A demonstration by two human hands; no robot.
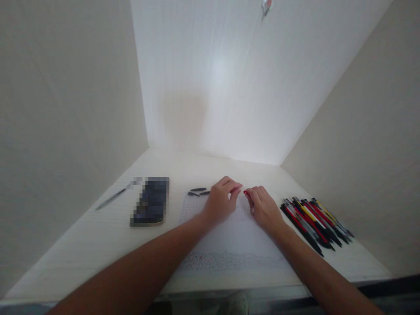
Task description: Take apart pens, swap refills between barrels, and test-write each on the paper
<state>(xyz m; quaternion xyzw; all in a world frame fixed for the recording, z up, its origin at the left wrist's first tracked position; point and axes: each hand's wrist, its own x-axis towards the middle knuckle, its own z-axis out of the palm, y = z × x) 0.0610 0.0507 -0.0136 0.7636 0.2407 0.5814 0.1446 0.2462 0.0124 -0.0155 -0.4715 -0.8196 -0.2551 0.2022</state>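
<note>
Above a sheet of paper [236, 236], my two hands are close together with a narrow gap between their fingertips. The thumb and fingers of my left hand [221, 201] are pinched; what they hold, if anything, is too small to make out. My right hand [264, 209] is closed in a pinch on a small red piece [245, 192], whose exact kind I cannot tell. Just left of my left hand, several black pen parts [198, 189] lie at the paper's top edge, one partly hidden behind the hand.
Several pens [311, 218] in black, red, yellow and grey lie side by side at the right. On the left are a dark phone [151, 201], blurred by pixels, and a slim pen [113, 198]. White walls [203, 87] enclose the white tabletop [98, 245] on three sides.
</note>
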